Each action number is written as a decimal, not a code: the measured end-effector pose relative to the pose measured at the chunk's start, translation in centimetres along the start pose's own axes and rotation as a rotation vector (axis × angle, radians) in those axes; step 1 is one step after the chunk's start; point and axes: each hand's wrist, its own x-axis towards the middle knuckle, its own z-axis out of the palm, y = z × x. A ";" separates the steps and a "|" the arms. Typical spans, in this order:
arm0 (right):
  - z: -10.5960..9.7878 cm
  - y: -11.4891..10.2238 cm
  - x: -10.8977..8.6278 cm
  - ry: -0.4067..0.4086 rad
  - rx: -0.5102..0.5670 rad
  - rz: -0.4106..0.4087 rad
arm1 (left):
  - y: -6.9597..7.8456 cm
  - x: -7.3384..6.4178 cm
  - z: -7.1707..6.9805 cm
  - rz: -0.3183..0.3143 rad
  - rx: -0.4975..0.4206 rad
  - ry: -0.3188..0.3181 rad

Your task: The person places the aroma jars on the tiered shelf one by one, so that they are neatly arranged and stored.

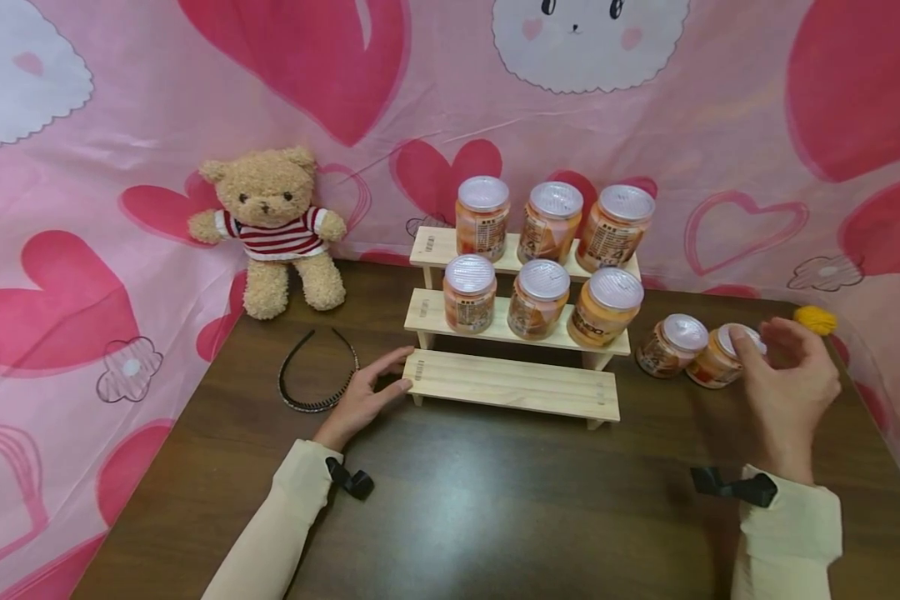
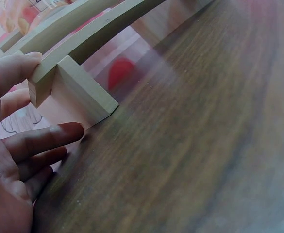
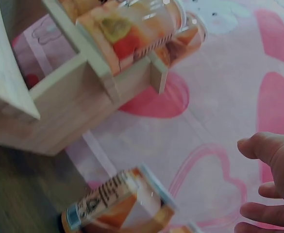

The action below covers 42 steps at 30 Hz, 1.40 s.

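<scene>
A stepped wooden stand (image 1: pixel 513 382) has three tiers. My left hand (image 1: pixel 367 396) touches the left end of its lowest tier. In the left wrist view, the thumb (image 2: pixel 16 70) lies against that board's corner, the other fingers spread loosely beside and below it. Fruit jars with silvery lids stand three on the top tier, such as one jar (image 1: pixel 482 221), and three on the middle tier; the lowest tier is bare. Two more jars, a left one (image 1: pixel 667 346) and a right one (image 1: pixel 712 360), stand on the table. Above the right one hovers my right hand (image 1: pixel 791 387), thumb and fingers apart, holding nothing.
A teddy bear (image 1: pixel 273 229) in a striped top sits against the pink heart-patterned cloth (image 1: pixel 390 200) at the back left. Before it lies a dark headband (image 1: pixel 288 392). A yellow fuzzy ball (image 1: pixel 816 319) is beyond my right hand on the brown table (image 1: pixel 450 508).
</scene>
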 end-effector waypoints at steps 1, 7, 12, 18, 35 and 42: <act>-0.1 0.2 0.1 0.001 -0.007 0.000 | 0.0 0.0 0.0 0.000 0.000 0.000; -0.5 1.4 0.5 0.020 -0.026 -0.010 | -0.1 0.0 0.0 0.002 -0.001 0.002; -0.5 2.5 1.0 0.012 -0.083 0.031 | -0.1 0.0 0.0 0.006 0.003 0.001; -0.2 3.3 1.2 -0.026 -0.154 0.078 | -0.1 0.0 0.1 0.012 0.008 0.004; 0.7 5.6 1.5 -0.094 -0.293 0.121 | -0.1 0.1 0.1 0.005 -0.003 0.007; 0.9 6.1 1.6 -0.096 -0.343 0.128 | 0.2 0.0 0.0 0.002 -0.003 0.005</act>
